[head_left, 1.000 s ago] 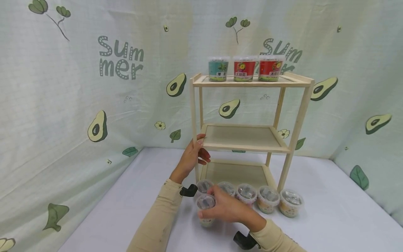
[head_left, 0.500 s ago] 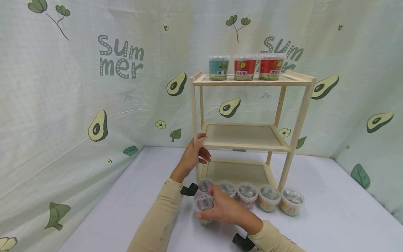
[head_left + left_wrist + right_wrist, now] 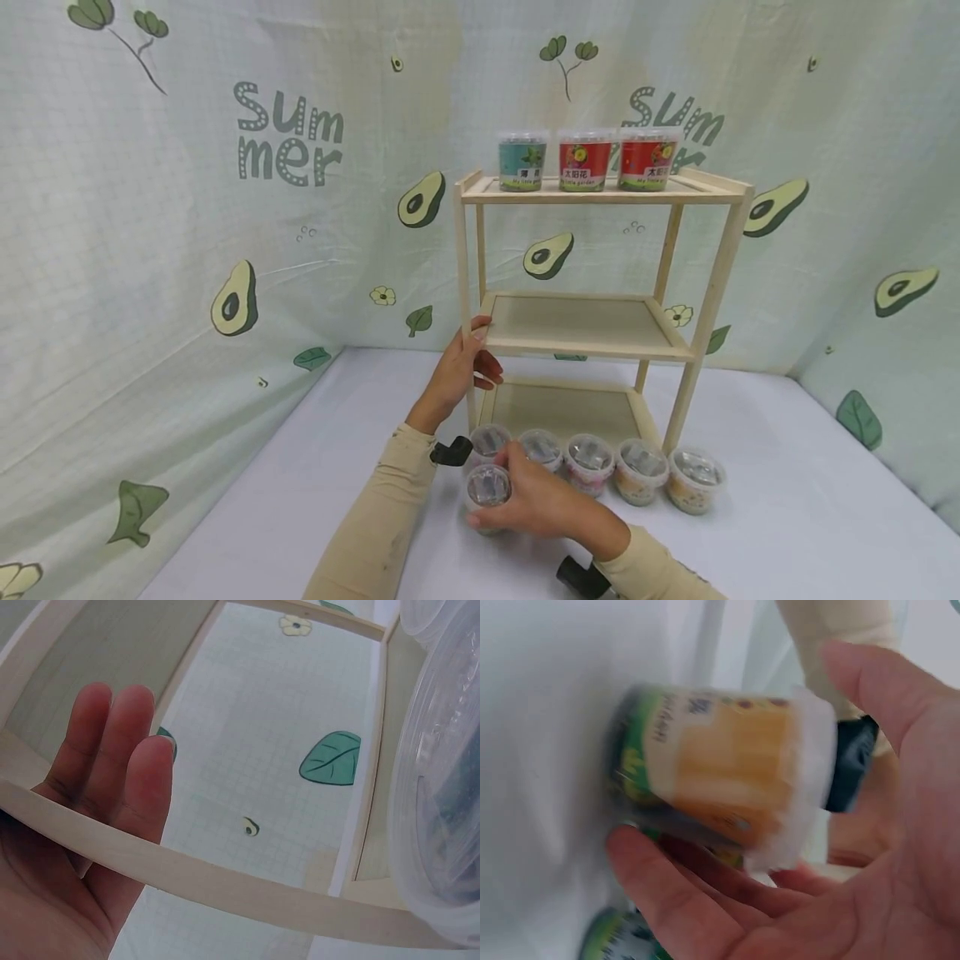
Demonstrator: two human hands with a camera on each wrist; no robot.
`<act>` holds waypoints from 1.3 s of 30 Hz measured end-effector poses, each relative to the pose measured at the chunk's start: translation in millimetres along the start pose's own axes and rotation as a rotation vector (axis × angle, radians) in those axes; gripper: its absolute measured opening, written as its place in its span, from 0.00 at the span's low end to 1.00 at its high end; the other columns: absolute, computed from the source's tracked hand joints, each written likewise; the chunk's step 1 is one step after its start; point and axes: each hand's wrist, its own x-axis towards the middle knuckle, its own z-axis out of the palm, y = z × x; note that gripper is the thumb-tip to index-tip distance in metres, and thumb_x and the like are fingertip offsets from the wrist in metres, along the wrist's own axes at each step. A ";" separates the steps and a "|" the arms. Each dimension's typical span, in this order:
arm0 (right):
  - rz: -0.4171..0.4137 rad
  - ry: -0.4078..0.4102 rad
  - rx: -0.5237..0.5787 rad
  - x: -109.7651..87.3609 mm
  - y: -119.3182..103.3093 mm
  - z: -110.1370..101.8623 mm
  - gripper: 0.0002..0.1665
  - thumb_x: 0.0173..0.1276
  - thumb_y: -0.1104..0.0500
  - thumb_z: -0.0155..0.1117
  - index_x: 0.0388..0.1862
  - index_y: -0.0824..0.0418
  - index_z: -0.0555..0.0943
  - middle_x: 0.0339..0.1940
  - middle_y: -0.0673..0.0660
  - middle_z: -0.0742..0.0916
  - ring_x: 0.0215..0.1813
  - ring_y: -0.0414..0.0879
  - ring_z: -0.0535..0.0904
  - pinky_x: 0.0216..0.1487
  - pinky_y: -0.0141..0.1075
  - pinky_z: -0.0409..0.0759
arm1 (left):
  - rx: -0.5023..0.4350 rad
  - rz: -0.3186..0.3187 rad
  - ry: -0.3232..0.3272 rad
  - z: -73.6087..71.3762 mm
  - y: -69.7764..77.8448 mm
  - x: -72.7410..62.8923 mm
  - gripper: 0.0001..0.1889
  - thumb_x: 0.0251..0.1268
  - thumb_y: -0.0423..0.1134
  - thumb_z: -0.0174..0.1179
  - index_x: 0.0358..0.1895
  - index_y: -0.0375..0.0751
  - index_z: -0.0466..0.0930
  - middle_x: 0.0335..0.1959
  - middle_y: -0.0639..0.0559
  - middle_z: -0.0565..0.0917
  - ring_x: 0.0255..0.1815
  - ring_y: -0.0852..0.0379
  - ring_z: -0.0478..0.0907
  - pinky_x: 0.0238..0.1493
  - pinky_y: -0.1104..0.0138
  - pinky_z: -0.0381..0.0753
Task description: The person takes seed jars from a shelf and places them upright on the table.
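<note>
In the head view my left hand [image 3: 453,373] grips the left front post [image 3: 462,258] of a three-tier wooden rack [image 3: 585,350] at the middle shelf. Three of its fingers [image 3: 146,787] extend past the post in the left wrist view. My right hand [image 3: 543,497] holds a lidded plastic planting cup [image 3: 488,485] that stands in front of the row's leftmost cup. Its orange label [image 3: 727,761] shows, blurred, in the right wrist view. There the fingers curve along one side, and the thumb [image 3: 859,671] lies extended on the other.
Several similar lidded cups [image 3: 588,461] line up before the bottom shelf [image 3: 562,408]. On the top shelf stand a teal cup [image 3: 521,162] and two red ones [image 3: 583,164]. A patterned cloth [image 3: 315,233] hangs behind the white table [image 3: 315,467].
The held cup has turned a little and shifted slightly under my right hand; lettering seen on its front a second ago is now hidden. My left hand stays on the post.
</note>
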 end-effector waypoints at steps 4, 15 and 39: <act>-0.005 -0.047 -0.005 -2.8 -0.1 -6.6 0.39 0.51 0.46 0.78 0.54 0.61 0.69 0.38 0.52 0.81 0.39 0.43 0.77 0.40 0.38 0.76 | 0.007 -0.014 0.000 -0.5 -2.2 -2.1 0.24 0.82 0.55 0.39 0.74 0.53 0.61 0.30 0.37 0.82 0.29 0.41 0.85 0.31 0.57 0.83; -0.018 -0.065 -0.007 -0.3 2.7 -5.3 0.35 0.53 0.47 0.79 0.51 0.60 0.72 0.39 0.49 0.82 0.38 0.39 0.78 0.39 0.37 0.77 | -0.002 -0.022 0.003 -2.6 -6.4 -7.3 0.25 0.82 0.56 0.40 0.75 0.54 0.61 0.31 0.37 0.81 0.35 0.28 0.82 0.32 0.58 0.83; 0.003 -0.040 -0.033 -0.5 2.7 -11.0 0.38 0.54 0.41 0.79 0.53 0.60 0.73 0.40 0.49 0.83 0.39 0.39 0.78 0.39 0.38 0.77 | 0.004 0.011 0.000 -0.5 -5.8 0.3 0.25 0.81 0.57 0.40 0.74 0.55 0.62 0.29 0.40 0.82 0.32 0.32 0.83 0.30 0.58 0.83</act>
